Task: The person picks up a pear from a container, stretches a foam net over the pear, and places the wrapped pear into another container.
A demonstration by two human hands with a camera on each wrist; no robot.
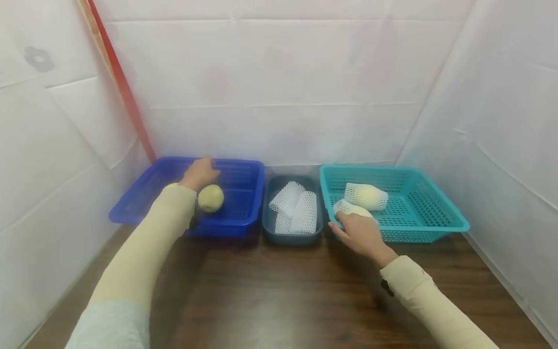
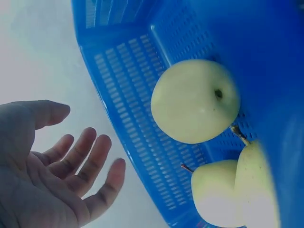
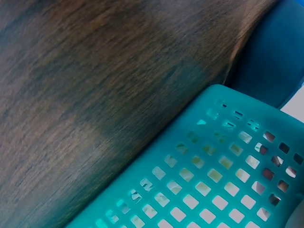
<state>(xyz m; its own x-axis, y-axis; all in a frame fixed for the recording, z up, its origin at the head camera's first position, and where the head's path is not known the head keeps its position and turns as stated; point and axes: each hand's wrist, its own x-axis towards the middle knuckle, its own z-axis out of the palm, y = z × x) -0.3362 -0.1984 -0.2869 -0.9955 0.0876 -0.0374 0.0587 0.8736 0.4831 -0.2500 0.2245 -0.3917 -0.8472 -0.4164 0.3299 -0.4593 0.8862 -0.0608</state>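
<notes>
My left hand (image 1: 201, 173) hovers over the blue basket (image 1: 228, 223), holding nothing. In the left wrist view its fingers are loosely bent and apart from the fruit. A round pale-green pear (image 1: 211, 198) lies in this basket; the left wrist view shows two more pears (image 2: 219, 192) beside it. At the near left corner of the teal basket (image 1: 436, 230), my right hand (image 1: 359, 235) holds a pear in a white foam net (image 1: 355, 209), partly covered by the fingers. Behind it lies another foam-netted pear (image 1: 367, 196). The right wrist view mostly shows the basket's wall, hiding the grip.
Between the two baskets stands a small dark teal tub (image 1: 267, 228) with several white foam nets (image 1: 304, 213) in it. All three containers stand on a brown wooden table (image 1: 261, 291). White sheeting (image 1: 279, 72) walls the back and both sides; a red strip (image 1: 126, 92) hangs at left.
</notes>
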